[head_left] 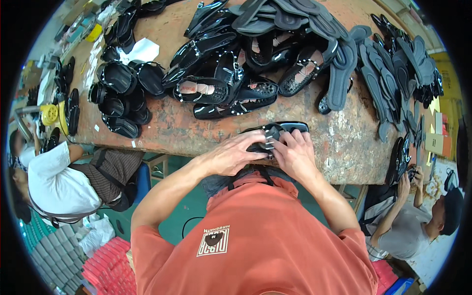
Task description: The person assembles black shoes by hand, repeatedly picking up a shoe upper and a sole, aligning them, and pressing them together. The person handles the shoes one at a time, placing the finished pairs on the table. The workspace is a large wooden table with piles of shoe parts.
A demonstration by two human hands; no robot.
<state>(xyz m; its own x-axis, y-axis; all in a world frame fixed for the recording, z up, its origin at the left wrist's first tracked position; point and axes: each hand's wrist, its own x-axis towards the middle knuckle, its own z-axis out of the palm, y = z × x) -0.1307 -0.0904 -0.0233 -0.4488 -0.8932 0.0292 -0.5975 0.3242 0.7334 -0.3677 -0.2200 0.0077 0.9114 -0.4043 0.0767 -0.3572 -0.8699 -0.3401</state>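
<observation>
At a scuffed workbench (172, 130)'s near edge, both hands (237, 154) (298, 154), curled partly closed, grip a glossy black shoe (294, 126).

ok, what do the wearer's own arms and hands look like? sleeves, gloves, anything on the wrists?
Short orange-red sleeves of a T-shirt; both forearms bare below them. Left hand and right hand ungloved, five-fingered. No watch, bracelet or cable visible at either wrist. Rings: too small to tell.
</observation>
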